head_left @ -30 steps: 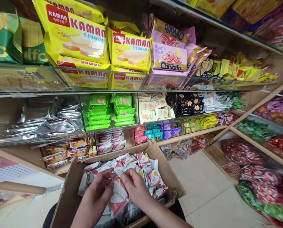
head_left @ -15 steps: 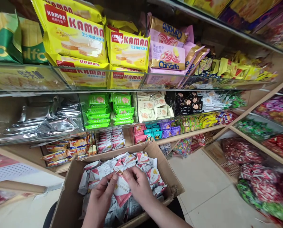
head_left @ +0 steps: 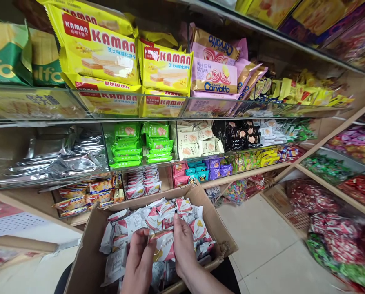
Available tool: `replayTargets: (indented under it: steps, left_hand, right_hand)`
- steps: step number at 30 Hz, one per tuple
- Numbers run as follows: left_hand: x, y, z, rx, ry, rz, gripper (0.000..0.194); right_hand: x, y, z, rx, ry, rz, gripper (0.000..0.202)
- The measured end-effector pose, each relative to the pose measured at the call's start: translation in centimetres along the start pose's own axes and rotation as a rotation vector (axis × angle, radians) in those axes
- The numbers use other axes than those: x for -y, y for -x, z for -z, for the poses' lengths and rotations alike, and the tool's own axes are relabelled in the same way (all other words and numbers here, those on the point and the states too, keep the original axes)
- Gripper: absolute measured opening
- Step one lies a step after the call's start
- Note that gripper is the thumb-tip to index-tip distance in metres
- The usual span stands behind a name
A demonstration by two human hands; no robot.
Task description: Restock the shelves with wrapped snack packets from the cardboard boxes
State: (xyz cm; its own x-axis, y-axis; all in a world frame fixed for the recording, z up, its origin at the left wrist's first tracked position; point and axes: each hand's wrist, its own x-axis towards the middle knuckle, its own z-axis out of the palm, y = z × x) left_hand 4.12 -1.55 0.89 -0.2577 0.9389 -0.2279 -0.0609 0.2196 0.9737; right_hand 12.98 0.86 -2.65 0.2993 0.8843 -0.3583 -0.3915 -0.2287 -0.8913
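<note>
Gripping a small packet (head_left: 163,246) by its ends in the head view, the left hand (head_left: 139,261) and the right hand (head_left: 183,247) were both closed on it, above the cardboard box (head_left: 85,249). More packets (head_left: 116,261) lay inside the box; snack shelves (head_left: 240,176) stood beyond it, plastic bags (head_left: 335,234) to its right.

On the upper glass-fronted shelf (head_left: 158,119), yellow KAMAN packs (head_left: 103,57) sit at my eleven o'clock, green packs (head_left: 6,61) just beside them toward ten, and pink-and-gold Carvalfo packs (head_left: 214,75) at twelve. One tier down I see silver packets (head_left: 47,157) at ten, bright green packets (head_left: 126,145) at eleven, cream packets (head_left: 190,141) at twelve and black packets (head_left: 242,134) at one. Toward three, bags of red wrapped pieces (head_left: 332,230) lie low beside the pale tiled floor (head_left: 262,237).
</note>
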Motion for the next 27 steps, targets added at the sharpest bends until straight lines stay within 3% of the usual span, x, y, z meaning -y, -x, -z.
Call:
replayTargets:
  steps: [6, 13, 19, 27]
  left_hand:
    - [-0.2, -0.2, 0.8, -0.012, -0.329, -0.263, 0.023]
    - [0.0, -1.0, 2.7, 0.077, -0.548, -0.298, 0.022]
    - [0.2, -0.8, 2.6, 0.070, -0.347, -0.338, 0.024]
    - [-1.1, -0.5, 1.0, 0.033, 0.014, -0.122, 0.035]
  right_hand:
    - [-0.1, -0.1, 0.4, -0.027, 0.260, 0.194, 0.045]
    - [0.6, -0.3, 0.8, 0.021, 0.401, 0.277, 0.043]
    - [1.2, -0.3, 0.8, 0.031, 0.374, 0.290, 0.044]
    - [2.4, 0.2, -0.3, 0.056, 0.204, 0.139, 0.048]
